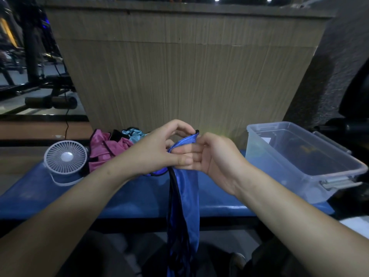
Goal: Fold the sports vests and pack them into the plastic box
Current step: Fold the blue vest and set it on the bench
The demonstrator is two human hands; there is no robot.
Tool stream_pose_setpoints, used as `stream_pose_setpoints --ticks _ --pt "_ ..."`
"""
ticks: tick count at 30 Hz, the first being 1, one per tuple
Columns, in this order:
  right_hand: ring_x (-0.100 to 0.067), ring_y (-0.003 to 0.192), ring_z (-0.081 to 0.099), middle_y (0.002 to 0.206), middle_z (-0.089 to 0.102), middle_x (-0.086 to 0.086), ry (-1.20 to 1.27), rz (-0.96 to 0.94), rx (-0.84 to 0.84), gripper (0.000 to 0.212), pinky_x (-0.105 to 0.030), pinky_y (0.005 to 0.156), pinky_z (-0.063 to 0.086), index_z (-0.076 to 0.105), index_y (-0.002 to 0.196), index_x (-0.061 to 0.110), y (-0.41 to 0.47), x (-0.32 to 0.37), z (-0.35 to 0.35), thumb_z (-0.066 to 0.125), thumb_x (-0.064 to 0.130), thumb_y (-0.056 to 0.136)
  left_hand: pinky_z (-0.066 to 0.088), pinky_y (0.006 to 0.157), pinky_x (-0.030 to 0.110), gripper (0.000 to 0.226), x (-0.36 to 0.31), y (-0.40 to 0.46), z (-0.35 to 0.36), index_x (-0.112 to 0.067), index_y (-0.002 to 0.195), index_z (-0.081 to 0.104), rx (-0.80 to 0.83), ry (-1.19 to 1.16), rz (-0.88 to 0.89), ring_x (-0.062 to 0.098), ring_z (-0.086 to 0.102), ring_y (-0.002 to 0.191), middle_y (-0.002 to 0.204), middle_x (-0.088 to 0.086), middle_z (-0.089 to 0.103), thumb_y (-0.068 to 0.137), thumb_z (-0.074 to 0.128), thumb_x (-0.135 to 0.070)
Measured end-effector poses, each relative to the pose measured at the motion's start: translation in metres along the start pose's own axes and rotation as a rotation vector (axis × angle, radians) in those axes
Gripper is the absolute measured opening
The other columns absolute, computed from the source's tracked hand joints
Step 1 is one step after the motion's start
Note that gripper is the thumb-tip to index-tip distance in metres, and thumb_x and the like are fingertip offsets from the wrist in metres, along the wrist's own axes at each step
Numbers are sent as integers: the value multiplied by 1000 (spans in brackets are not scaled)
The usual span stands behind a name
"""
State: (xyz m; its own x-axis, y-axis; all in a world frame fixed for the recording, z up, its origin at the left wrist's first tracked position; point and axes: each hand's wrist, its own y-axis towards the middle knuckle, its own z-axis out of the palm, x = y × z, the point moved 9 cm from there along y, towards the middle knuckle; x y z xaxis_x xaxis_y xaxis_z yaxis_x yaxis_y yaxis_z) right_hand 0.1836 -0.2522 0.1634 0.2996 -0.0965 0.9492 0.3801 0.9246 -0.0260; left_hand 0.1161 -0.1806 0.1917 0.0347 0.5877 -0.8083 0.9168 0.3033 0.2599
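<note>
Padded blue bench (pixel 129 198); both hands' fingers (pixel 185 154) pinch shiny blue vest (pixel 186 196), black-trimmed, hanging limp.

A blue padded surface (pixel 129 198) runs across the middle of the frame from the left edge to the right, its dark front edge facing the viewer. At centre left a small white fan (pixel 65 156) stands on it, tilted back on its looped base. Just right of the fan, toward the back edge, lies a crumpled heap of pink vests (pixel 103 151) with black trim, and a light blue vest (pixel 134 133) is bunched behind them. At the right end sits a clear plastic box (pixel 299 156), lid off, with a grey latch on its near side.
</note>
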Motion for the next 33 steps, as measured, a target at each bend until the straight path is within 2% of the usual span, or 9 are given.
stream_pose_setpoints --ticks 4,7,11,15,19,23,26,29,33 --pt "-35 84 71 99 73 -26 -159 11 20 28 -42 73 60 59 91 -3 0 5 -3 31 -2 95 56 82 32 47 3 0 -2 -32 119 59 8 -26 6 13 62 78 121 -15 64 85 77 -5" --pt "-41 90 73 99 74 -22 -258 3 24 20 -42 72 58 47 83 8 -1 8 -6 36 -4 94 56 93 44 47 8 0 -3 -32 119 61 19 -47 -14 25 68 90 122 -10 65 87 74 -1" --pt "-40 87 72 98 75 -20 -326 -7 26 14 -50 80 56 48 85 9 0 7 -9 44 -3 92 56 93 38 49 10 -1 -2 -26 124 61 64 -56 -15 19 67 90 124 -8 65 87 73 3" --pt "-33 68 65 92 76 -19 -372 -4 23 7 -40 63 53 46 95 8 4 7 -16 47 1 92 52 93 26 48 8 -4 0 -22 126 62 124 -52 -34 4 64 103 124 -13 66 88 69 7" --pt "-27 54 52 67 60 -15 -530 -73 -40 6 -34 53 48 55 97 7 11 5 -33 52 3 94 47 94 24 49 5 -4 -14 -16 124 64 85 -72 -27 9 64 110 118 3 71 90 56 18" --pt "-22 72 54 82 56 -5 -896 -238 -66 16 -31 68 46 61 92 23 21 -7 -50 68 9 88 42 94 38 55 4 -3 -36 -23 119 69 24 -93 -40 24 61 101 114 19 70 89 50 19" --pt "-12 94 55 105 53 -4 -1121 -298 -21 40 -10 76 37 50 90 43 27 -23 -58 77 15 82 45 92 36 47 -2 -2 -48 -18 110 72 -16 -83 -31 18 64 96 107 9 75 90 48 18" --pt "-6 107 52 114 53 1 -1144 -296 56 37 -4 84 33 57 97 41 28 -36 -63 81 20 79 51 94 35 42 -6 -2 -60 -15 98 74 -53 -52 -24 19 69 99 103 6 76 90 47 17" --pt "-9 105 55 107 58 1 -1140 -343 169 28 -18 94 39 63 97 26 29 -47 -62 82 19 78 49 104 42 44 -3 -1 -69 -7 85 75 -71 -59 -38 19 70 110 108 7 76 90 40 20"
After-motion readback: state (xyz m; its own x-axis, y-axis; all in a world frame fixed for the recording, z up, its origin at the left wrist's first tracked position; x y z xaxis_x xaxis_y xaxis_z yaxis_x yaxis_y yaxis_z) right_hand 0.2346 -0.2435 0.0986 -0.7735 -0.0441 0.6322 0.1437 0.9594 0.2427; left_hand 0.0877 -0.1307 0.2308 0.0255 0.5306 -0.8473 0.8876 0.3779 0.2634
